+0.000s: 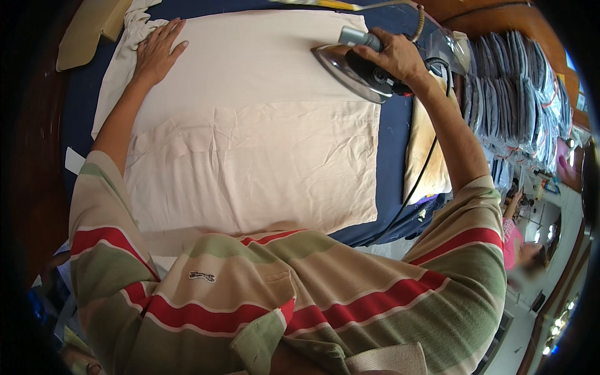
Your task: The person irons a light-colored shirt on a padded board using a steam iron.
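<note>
Toward the right edge of the navy table (pixel 392 169), the right hand (pixel 398 57) clasps an iron (pixel 369 74) over cream cloth (pixel 250 69); the left hand (pixel 156 55) lies flat on it, thumb spread. Clear bags (pixel 509 109) past that edge hold folded grey fabric.

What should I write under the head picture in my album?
Left hand on pale cloth, right hand holding an iron at the cloth's right edge.

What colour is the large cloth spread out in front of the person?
The cloth is a plain, pale pinkish cream, seen in the head view.
</note>
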